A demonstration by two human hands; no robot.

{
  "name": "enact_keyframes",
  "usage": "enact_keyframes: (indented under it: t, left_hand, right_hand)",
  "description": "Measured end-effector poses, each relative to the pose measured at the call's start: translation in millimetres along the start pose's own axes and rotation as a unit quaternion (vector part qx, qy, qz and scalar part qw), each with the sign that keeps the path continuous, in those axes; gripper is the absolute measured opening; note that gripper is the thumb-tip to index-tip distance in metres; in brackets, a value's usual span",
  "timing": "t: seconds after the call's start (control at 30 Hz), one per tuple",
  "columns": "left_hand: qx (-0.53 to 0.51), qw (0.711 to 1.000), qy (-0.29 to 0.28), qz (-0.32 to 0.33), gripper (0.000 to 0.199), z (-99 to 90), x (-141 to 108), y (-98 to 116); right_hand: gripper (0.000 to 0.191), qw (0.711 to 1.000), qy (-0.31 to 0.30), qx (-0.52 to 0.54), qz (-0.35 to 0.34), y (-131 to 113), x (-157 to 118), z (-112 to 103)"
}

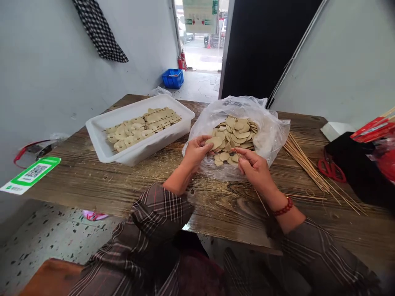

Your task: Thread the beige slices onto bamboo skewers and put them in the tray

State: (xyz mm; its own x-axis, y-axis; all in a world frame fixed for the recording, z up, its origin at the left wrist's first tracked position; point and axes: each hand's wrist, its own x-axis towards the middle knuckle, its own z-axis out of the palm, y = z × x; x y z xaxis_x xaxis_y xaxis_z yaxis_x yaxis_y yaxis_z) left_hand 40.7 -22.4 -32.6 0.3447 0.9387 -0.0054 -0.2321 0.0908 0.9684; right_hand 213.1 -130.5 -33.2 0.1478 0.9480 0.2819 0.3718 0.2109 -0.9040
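My left hand point(196, 151) pinches a round, flat beige slice point(215, 142) between thumb and fingers, over the front of an open clear plastic bag point(271, 127). In the bag lies a heap of similar slices point(239, 130). My right hand point(254, 166) is closed around a thin wooden skewer point(261, 200), its tip near the slices and its other end slanting down toward the table's front edge. Left of the bag, a white plastic tub point(138, 155) holds several rows of slices threaded on skewers point(135, 130).
Loose skewers point(304, 162) lie on the wooden table point(101, 181) to the right, near red-handled scissors point(331, 166) and a black container point(354, 168) with red packets. A green QR card point(32, 174) sits at the left edge. A blue crate point(173, 78) stands on the floor beyond.
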Motion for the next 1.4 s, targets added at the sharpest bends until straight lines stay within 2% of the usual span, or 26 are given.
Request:
enact_keyframes:
  t: [0.2, 0.33, 0.53, 0.87, 1.17, 1.4]
  left_hand:
    - [-0.048, 0.999, -0.006, -0.012, 0.032, -3.3, -2, 7]
    - [-0.037, 0.999, -0.017, 0.005, 0.028, -2.1, -3, 10]
    - [-0.014, 1.000, -0.002, 0.005, 0.025, -0.9, -5, 13]
    - [0.012, 0.999, 0.012, 0.037, 0.021, 1.4, -7, 18]
    - [0.042, 0.997, 0.010, 0.063, 0.016, 2.5, -6, 16]
    - [0.064, 0.995, 0.023, 0.076, 0.015, 2.2, -6, 17]
  right_hand:
    - [0.035, 0.998, -0.032, -0.048, -0.039, 5, -4, 8]
    - [0.033, 0.995, -0.039, -0.077, -0.058, 3, -5, 8]
    - [0.035, 0.991, -0.055, -0.105, -0.065, -3, -6, 8]
    - [0.035, 0.993, -0.053, -0.090, -0.054, -3, -8, 9]
    - [0.035, 0.991, -0.038, -0.116, -0.047, 2, -6, 9]
    - [0.035, 0.991, -0.039, -0.111, -0.063, -1, -6, 9]
